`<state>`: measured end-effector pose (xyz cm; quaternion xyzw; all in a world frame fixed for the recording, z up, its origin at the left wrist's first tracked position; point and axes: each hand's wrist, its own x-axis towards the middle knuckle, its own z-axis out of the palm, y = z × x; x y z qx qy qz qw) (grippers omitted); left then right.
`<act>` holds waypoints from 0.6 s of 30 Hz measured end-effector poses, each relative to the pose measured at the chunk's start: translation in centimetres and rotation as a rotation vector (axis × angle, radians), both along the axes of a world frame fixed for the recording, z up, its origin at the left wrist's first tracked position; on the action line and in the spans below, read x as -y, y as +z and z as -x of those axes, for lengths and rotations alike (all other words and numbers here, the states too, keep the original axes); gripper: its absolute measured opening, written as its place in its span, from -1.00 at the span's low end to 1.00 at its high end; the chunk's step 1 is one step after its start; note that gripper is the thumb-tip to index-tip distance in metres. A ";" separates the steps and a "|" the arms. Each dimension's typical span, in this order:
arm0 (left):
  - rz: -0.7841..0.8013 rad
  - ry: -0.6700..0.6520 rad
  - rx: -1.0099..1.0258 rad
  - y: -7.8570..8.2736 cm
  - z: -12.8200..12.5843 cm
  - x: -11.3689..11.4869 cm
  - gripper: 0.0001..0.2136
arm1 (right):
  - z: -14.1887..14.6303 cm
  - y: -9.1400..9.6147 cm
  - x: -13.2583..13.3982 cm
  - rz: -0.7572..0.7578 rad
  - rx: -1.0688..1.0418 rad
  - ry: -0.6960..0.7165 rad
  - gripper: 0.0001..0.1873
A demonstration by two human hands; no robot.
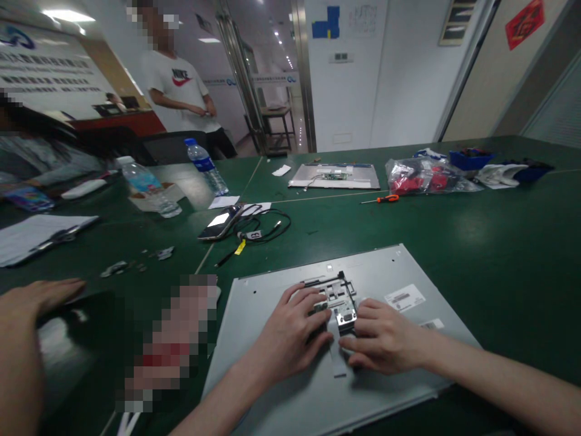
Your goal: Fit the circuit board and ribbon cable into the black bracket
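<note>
A large grey metal panel [281,399], which looks like the back of a display, lies flat on the table before me. On its middle sits a small metal bracket [334,295] with cut-outs and a connector port [347,317] at its near end. My left hand [295,330] grips the bracket's left side, fingers bent over its edge. From the right, my right hand [385,336] closes on the bracket beside the port, its fingers curled. A flat metal strip [338,363] extends toward me under the hands. The fingers partly hide the bracket.
Another person's hand [45,297] is at the left on the green table [512,254]. Beyond the panel are a phone [221,222], a black cable [272,233], an orange screwdriver [387,198], a second display panel [304,177], bottles [206,166] and plastic bags [426,177].
</note>
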<state>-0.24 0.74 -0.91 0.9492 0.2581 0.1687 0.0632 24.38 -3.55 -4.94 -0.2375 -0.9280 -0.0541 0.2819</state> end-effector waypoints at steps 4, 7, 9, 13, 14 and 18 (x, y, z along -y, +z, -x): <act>-0.011 -0.007 0.019 0.0 -0.1 -0.1 -0.76 | 0.0 0.1 0.0 -0.002 -0.029 0.004 -0.70; -0.009 -0.006 0.023 0.1 -0.1 -0.1 -0.76 | 0.0 0.1 0.0 0.000 -0.026 0.008 -0.70; -0.009 -0.005 0.023 0.2 -0.1 0.0 -0.76 | 0.0 0.0 0.0 0.003 -0.007 0.009 -0.71; -0.010 -0.012 0.019 0.2 -0.2 0.0 -0.79 | 0.0 -0.1 0.0 0.009 0.020 0.006 -0.70; -0.009 -0.012 0.017 0.2 -0.2 0.0 -0.79 | 0.0 -0.1 0.0 0.009 0.025 0.006 -0.70; -0.006 -0.007 0.010 0.0 -0.1 0.0 -0.80 | 0.1 -0.1 0.0 0.012 0.040 0.007 -0.66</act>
